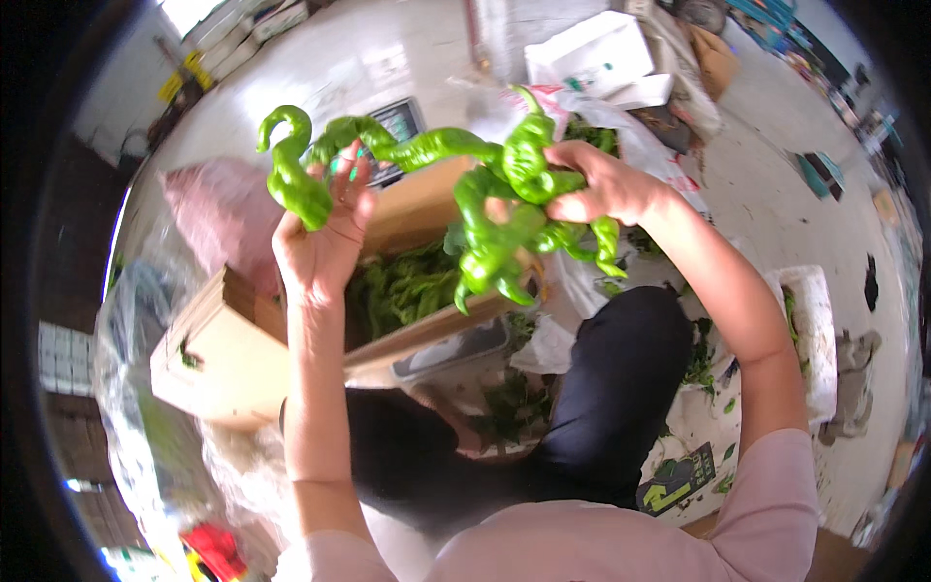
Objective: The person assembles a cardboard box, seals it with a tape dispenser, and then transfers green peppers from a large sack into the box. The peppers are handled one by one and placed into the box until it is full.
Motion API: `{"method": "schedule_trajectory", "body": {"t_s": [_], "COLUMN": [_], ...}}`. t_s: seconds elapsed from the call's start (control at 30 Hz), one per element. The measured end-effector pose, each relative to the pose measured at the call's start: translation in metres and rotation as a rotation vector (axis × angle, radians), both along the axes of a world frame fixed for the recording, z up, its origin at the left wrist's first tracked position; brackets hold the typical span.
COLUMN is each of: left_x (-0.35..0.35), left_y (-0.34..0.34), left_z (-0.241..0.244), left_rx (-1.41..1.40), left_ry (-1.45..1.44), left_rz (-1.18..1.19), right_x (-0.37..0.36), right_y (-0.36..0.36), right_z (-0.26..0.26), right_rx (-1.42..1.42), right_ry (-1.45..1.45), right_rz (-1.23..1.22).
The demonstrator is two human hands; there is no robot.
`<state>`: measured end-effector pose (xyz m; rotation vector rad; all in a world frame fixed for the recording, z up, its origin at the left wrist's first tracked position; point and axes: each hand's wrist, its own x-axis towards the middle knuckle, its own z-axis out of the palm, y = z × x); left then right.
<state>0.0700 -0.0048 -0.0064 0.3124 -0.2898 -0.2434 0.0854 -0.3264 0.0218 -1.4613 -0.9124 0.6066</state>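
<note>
Several long, twisted green peppers are held up over an open cardboard box [414, 324]. My right hand [600, 182] grips a bunch of green peppers [527, 164] at the upper centre, some pointing up and others hanging down. My left hand [327, 218] is raised over the box's left side, with a curled green pepper [294, 174] resting against its thumb side and palm. Another long pepper [353, 131] passes behind its fingertips towards the bunch. More green peppers [407, 287] lie inside the box. Behind the box stands a scale [400, 124] with a lit display.
A pink sack [222, 211] stands behind the cardboard flap [225, 356] at left. White plastic bags [654, 145] lie beyond my right hand. A white foam box [818, 342] is at the right, another foam box [596, 54] at the back. Leaves litter the floor.
</note>
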Motion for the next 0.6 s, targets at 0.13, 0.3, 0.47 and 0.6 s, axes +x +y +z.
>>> {"method": "schedule_trajectory", "body": {"t_s": [0.13,0.3,0.47,0.6], "left_x": [-0.002,-0.026,-0.023,-0.027], "left_y": [0.076,0.093,0.062,0.021], "left_z": [-0.02,-0.028,-0.034,-0.043], "left_rx": [0.165,0.705,1.651,0.982], "left_ry": [-0.041,0.105,-0.329,-0.221], "left_rz": [0.067,0.271,0.499,0.016], "right_x": [0.037,0.051,0.052,0.05], "right_y": [0.057,0.104,0.098,0.106], "right_z": [-0.024,-0.042,-0.059,-0.065], "right_rx": [0.004,0.065,0.136,0.187], "right_ry": [0.132,0.276,0.528,0.556], "right_rz": [0.136,0.161,0.082,0.023]}}
